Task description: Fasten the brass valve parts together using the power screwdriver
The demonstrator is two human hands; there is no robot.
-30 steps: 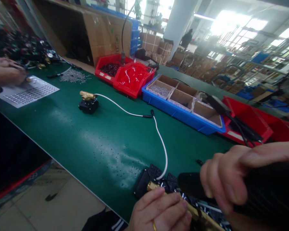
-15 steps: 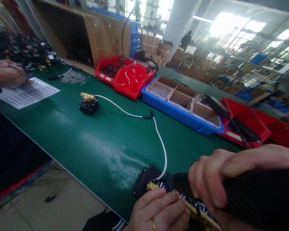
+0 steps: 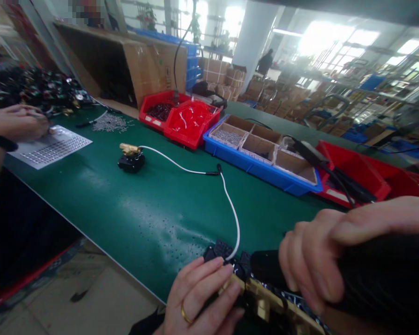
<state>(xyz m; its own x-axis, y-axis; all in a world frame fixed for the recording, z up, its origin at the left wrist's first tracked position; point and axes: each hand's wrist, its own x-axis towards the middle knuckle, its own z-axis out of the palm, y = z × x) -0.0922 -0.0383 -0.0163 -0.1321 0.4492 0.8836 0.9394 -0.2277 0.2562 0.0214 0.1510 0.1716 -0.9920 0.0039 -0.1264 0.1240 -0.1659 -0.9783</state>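
My left hand point(image 3: 204, 298), with a ring on one finger, is closed over a brass fitting point(image 3: 235, 284) attached to a black housing point(image 3: 218, 251) near the table's front edge. A white cable point(image 3: 234, 218) runs from that housing to a black connector point(image 3: 219, 170). Further brass pieces point(image 3: 265, 298) lie in a row to the right, partly hidden. My right hand point(image 3: 310, 260) is wrapped round a thick black tool point(image 3: 387, 274), whose exact kind I cannot tell; its narrower end lies close to the housing. Further back sits another black housing point(image 3: 131, 163) topped by a brass fitting point(image 3: 129, 149).
Red bins point(image 3: 192, 116) and a blue divided tray point(image 3: 258, 167) line the back. More red bins point(image 3: 356, 172) are at right. Left, a co-worker's hand point(image 3: 21, 123) is over a white sheet of small parts point(image 3: 59, 149), near loose screws point(image 3: 111, 122) and a cardboard box point(image 3: 153, 65).
My left hand has shifted left and up, now covering part of the black housing and exposing more brass pieces. My right hand keeps its grip on the tool. The view has shifted slightly.
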